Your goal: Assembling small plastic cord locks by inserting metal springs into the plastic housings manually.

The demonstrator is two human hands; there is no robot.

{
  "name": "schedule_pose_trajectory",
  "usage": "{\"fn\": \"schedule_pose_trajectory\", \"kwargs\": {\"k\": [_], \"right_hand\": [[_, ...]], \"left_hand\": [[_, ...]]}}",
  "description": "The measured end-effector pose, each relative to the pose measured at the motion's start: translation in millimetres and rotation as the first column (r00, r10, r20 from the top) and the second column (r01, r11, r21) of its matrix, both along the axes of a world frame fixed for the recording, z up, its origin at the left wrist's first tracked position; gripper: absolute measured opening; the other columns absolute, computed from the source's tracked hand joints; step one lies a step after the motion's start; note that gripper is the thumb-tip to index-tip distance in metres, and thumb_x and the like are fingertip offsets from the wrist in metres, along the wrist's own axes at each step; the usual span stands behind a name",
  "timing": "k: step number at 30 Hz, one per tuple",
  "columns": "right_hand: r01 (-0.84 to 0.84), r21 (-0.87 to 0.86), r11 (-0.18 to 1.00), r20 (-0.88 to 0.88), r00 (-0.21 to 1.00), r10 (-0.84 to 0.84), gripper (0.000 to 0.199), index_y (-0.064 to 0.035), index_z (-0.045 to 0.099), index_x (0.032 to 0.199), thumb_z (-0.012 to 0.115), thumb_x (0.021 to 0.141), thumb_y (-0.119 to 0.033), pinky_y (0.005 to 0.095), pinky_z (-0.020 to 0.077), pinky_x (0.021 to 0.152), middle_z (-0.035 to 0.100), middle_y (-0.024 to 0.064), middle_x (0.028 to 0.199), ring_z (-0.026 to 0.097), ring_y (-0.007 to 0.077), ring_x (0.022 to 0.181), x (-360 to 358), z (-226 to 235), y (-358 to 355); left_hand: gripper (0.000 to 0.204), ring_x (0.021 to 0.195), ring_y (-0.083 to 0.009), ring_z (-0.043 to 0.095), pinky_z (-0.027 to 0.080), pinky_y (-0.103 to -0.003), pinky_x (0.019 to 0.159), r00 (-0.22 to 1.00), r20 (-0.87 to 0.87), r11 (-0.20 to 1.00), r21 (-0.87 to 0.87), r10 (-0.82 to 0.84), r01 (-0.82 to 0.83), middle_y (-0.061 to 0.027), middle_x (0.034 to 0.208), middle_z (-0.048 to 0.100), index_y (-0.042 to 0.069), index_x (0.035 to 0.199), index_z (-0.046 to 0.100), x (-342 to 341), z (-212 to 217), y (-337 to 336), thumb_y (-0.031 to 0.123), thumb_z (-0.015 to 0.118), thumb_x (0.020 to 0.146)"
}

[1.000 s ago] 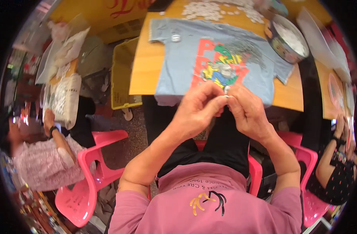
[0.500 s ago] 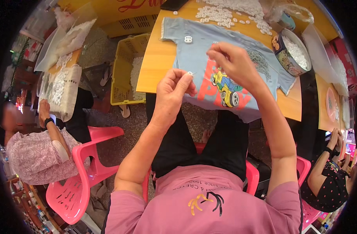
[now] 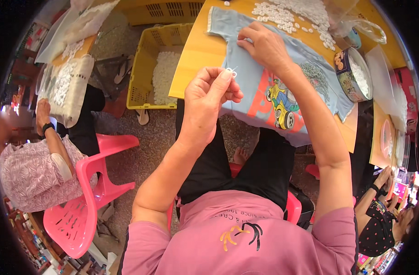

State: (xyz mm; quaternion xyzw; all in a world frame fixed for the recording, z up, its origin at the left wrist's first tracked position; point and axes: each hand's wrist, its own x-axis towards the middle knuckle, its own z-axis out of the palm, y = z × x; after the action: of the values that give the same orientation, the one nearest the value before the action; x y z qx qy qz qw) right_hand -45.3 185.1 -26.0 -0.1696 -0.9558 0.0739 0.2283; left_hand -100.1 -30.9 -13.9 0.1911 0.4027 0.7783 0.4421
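Note:
My left hand [image 3: 208, 98] is closed in a pinch, raised in front of the table edge. Between its thumb and forefinger sits a small white plastic ring [image 3: 231, 72] with a thin wire-like bit sticking out. My right hand [image 3: 264, 48] reaches over a light blue T-shirt [image 3: 289, 55] spread on the table, its thumb and fingers drawn together at the cloth. Whatever those fingertips hold is hidden. On the shirt, right of my right forearm, lies a heap of small greenish-grey metal bits [image 3: 315, 77], beside a printed cartoon vehicle.
Loose white pieces [image 3: 276, 16] cover the table's far side. A round tin [image 3: 347, 80] of white pieces stands at the right. A yellow crate [image 3: 138, 78] holds more on the left. Pink chairs [image 3: 74, 220] and two other people sit at either side.
My right hand has moved left and away from me, over where a small white piece lay on the shirt; that piece is now hidden. My left hand keeps its pinch. The view has shifted slightly.

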Motion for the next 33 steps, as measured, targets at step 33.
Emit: {"fn": "schedule_pose_trajectory", "kwargs": {"k": [33], "right_hand": [[-0.385, -0.294, 0.875, -0.184, 0.921, 0.343, 0.014, -0.0006, 0.056, 0.091, 0.061, 0.093, -0.014, 0.0355, 0.0432, 0.061, 0.053, 0.0116, 0.079, 0.055, 0.0285, 0.070, 84, 56, -68]], "left_hand": [[0.015, 0.071, -0.0094, 0.060, 0.049, -0.024, 0.066, 0.963, -0.244, 0.991, -0.092, -0.112, 0.092, -0.0042, 0.079, 0.063, 0.001, 0.097, 0.056, 14, 11, -1, 0.015, 0.058, 0.098]]}}
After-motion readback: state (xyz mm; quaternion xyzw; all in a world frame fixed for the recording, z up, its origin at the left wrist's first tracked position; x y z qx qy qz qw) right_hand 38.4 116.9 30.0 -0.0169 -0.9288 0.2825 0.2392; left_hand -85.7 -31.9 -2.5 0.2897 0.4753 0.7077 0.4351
